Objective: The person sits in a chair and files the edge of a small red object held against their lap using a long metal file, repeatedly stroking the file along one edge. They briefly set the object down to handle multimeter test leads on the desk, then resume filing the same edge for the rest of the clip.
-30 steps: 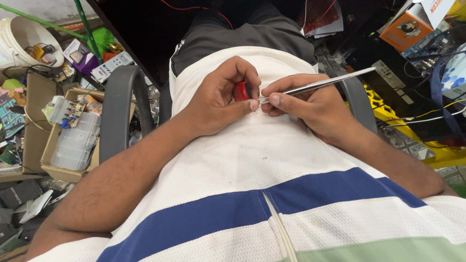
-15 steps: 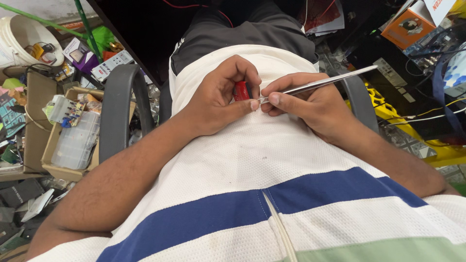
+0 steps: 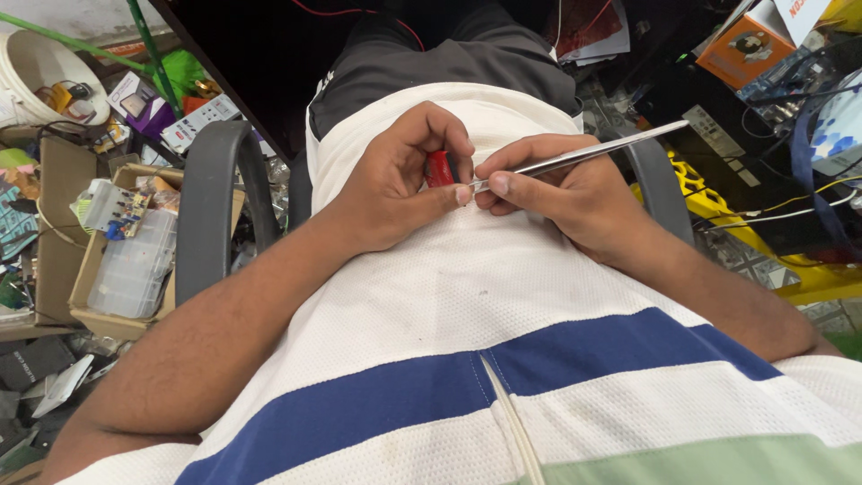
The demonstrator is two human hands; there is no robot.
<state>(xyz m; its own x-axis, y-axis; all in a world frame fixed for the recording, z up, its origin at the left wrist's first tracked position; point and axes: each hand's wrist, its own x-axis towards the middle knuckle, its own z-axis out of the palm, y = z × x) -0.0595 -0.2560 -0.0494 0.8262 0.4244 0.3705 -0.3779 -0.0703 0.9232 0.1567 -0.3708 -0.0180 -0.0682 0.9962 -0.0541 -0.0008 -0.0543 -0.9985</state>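
My left hand [image 3: 395, 184] rests on my white shirt at the belly, curled around a small red part [image 3: 438, 168] held between thumb and fingers. My right hand [image 3: 566, 193] grips metal tweezers [image 3: 593, 153] like a pen. The tweezer tips meet my left thumb tip beside the red part. The long silver shaft slants up to the right past my knuckles. Most of the red part is hidden inside my left fingers.
Grey chair armrests [image 3: 211, 202] flank my body. A cardboard box [image 3: 85, 287] with clear plastic containers and small parts sits at left, a white bucket [image 3: 40, 67] at top left. Orange boxes [image 3: 741, 45], wires and a yellow frame [image 3: 763, 251] crowd the right.
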